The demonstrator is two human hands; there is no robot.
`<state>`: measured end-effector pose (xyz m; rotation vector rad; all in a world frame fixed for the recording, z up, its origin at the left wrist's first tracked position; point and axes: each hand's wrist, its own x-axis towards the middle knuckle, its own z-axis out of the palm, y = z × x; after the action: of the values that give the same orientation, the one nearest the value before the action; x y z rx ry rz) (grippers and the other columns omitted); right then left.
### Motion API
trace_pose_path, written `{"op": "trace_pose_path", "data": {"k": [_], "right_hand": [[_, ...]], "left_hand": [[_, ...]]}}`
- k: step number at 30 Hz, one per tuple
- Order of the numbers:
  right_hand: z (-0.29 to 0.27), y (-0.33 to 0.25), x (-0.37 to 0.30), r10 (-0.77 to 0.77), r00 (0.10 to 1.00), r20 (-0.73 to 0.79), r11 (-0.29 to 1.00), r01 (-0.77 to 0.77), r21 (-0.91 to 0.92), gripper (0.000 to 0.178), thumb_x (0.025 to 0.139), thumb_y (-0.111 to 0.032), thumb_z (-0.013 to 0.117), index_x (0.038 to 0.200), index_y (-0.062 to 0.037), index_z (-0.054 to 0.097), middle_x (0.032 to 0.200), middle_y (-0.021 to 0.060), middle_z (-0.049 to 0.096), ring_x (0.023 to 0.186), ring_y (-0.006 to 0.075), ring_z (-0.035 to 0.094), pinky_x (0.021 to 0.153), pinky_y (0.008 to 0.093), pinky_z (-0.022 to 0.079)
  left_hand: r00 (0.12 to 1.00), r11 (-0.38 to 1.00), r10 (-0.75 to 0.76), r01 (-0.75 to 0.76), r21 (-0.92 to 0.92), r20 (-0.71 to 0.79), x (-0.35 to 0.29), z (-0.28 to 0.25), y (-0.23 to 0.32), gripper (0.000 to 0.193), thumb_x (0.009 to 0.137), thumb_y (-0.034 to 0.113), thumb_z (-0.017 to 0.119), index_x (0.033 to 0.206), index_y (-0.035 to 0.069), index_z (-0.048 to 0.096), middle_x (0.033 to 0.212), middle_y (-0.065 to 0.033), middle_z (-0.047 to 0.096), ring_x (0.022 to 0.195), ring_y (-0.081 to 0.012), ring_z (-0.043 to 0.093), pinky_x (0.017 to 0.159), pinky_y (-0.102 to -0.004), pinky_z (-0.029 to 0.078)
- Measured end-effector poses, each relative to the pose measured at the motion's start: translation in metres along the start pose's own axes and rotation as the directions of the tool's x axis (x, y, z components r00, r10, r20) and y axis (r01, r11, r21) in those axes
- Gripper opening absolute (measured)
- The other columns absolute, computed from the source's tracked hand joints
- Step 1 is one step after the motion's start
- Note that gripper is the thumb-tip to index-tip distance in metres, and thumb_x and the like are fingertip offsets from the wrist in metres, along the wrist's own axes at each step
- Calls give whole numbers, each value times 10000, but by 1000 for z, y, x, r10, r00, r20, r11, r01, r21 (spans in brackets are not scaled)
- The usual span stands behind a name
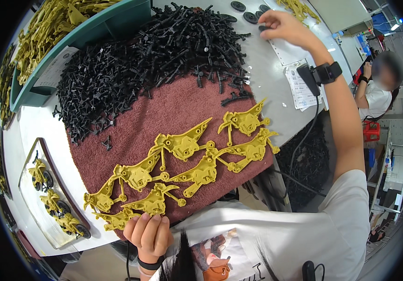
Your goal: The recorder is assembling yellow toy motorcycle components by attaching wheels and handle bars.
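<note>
Several yellow plastic frame parts lie in a row on a dark red towel. My left hand is curled at the towel's near edge, its fingertips touching the nearest yellow part. My right hand is stretched out to the far side of the table, its fingers pinched on a small black wheel near other black wheels. A large heap of small black plastic parts covers the back of the towel and table.
A teal bin of yellow parts stands at the back left. A tray with assembled yellow toy motorbikes lies at the left. Paper sheets lie on the right of the white table. Another person sits at the far right.
</note>
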<state>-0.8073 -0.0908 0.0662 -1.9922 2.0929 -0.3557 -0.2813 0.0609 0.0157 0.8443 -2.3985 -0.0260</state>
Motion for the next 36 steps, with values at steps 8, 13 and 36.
{"op": "trace_pose_path", "data": {"k": [8,13,36], "right_hand": [[-5,18,45,-136,990,34,932,139,-335,331,717,-226,730,969,-25,655,924,171,637,859,307,607,760,385,485],[-8,15,37,-180,984,-6,942,171,-288,298,738,-215,721,953,-24,641,927,175,623,867,323,596,790,401,473],[-3,-11,63,-121,993,7,964,120,-236,344,883,-288,583,1022,25,545,971,231,578,947,356,559,847,400,440]], "left_hand": [[1000,1000,13,-13,-5,-11,-1,2,-2,166,790,12,611,931,99,608,1018,-32,582,1024,-234,543,857,-404,454],[1000,999,-9,9,-38,2,2,0,0,183,780,4,603,939,95,614,1010,-37,580,1006,-240,549,841,-405,467],[1000,995,-9,7,-97,-13,5,4,-1,187,744,-17,643,900,78,601,956,-59,590,942,-253,571,773,-392,483]]}}
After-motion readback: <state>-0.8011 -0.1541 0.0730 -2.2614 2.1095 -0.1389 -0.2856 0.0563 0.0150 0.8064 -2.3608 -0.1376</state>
